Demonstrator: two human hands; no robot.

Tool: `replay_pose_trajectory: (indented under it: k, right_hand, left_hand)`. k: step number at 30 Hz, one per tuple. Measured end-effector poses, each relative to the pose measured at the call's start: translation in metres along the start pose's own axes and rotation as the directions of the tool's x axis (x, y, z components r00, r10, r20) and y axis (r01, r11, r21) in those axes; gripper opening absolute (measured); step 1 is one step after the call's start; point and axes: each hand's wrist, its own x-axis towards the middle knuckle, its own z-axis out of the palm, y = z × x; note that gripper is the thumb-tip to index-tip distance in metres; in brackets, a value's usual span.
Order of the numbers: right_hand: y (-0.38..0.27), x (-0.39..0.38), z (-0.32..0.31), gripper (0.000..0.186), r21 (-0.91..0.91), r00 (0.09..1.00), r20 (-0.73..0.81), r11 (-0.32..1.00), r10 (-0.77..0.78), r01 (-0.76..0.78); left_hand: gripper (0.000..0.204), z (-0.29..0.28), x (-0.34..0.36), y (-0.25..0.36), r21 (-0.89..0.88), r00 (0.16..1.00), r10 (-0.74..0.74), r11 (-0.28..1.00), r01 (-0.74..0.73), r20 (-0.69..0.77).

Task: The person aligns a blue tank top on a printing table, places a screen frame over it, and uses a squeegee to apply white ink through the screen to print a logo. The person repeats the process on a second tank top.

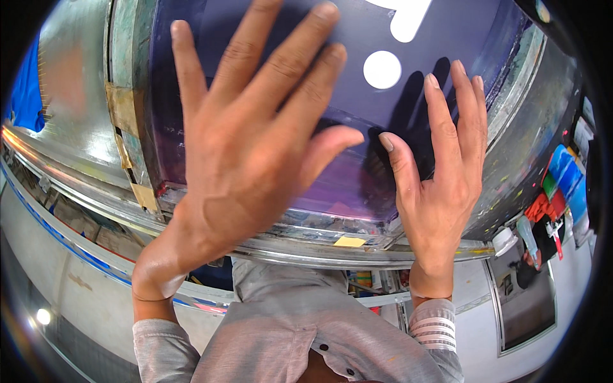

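Your left hand [246, 131] is spread wide, all five fingers fanned, and it sits closest to the camera over the dark purple screen panel [377, 121]; whether the palm presses the surface or hovers just above it cannot be told. Your right hand [440, 172] is also open and flat, fingers together and pointing away from you, thumb out toward the left hand, and it casts a close shadow on the panel. Neither hand grips anything.

The panel fills the upper middle of the view and is glossy and smooth, deep purple-blue, with a white round dot [382, 69] and a larger white shape [408, 16] cut off by the top edge. A metal frame [319, 246] runs round it: its near edge lies just below your wrists, bright and curved by the lens, with a small yellow tape tab [349, 242] stuck on it between your hands. On the left side of the frame, strips of worn brown tape [124, 131] cover the corner and side rail. The right rail is grey metal flecked with spots of colour.

Open room lies between your thumbs, on the panel's near middle, and on the far strip beyond your fingertips. Left of the frame a shiny metal surface [70, 115] curves away.

Off the right edge stand colourful containers [562, 185], red, green and blue, too small to tell what they hold. Your grey shirt [300, 325] and striped cuff [434, 325] fill the lower edge.
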Motion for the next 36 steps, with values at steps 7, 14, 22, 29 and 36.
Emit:
replay_pose_trajectory:
  k: [7, 14, 22, 29, 36]
  right_hand:
    - [0.0, 0.001, 0.008, 0.065, -0.024, 0.999, 0.028, 0.999, -0.03, 0.031]
    - [0.001, 0.001, 0.01, 0.064, -0.039, 0.999, 0.021, 0.999, -0.034, 0.034]
    - [-0.003, 0.004, 0.008, 0.063, -0.046, 0.999, 0.02, 0.999, -0.025, 0.026]
    - [0.002, 0.008, 0.006, 0.063, -0.034, 1.0, 0.012, 0.999, -0.02, 0.02]
    - [-0.004, 0.007, -0.004, 0.059, -0.105, 0.999, -0.021, 0.994, -0.024, 0.022]
  left_hand:
    - [0.069, -0.004, -0.013, 0.017, 0.003, 0.989, -0.052, 0.999, 0.052, 0.137]
    - [0.071, -0.027, 0.002, 0.019, 0.004, 0.92, -0.083, 0.996, 0.088, 0.383]
    - [0.071, -0.029, 0.006, 0.023, 0.009, 0.922, -0.134, 0.99, 0.141, 0.364]
    - [0.07, -0.051, 0.042, 0.034, -0.079, 0.775, -0.281, 0.917, 0.391, 0.566]
    - [0.07, -0.051, 0.041, 0.039, -0.085, 0.811, -0.249, 0.935, 0.343, 0.529]
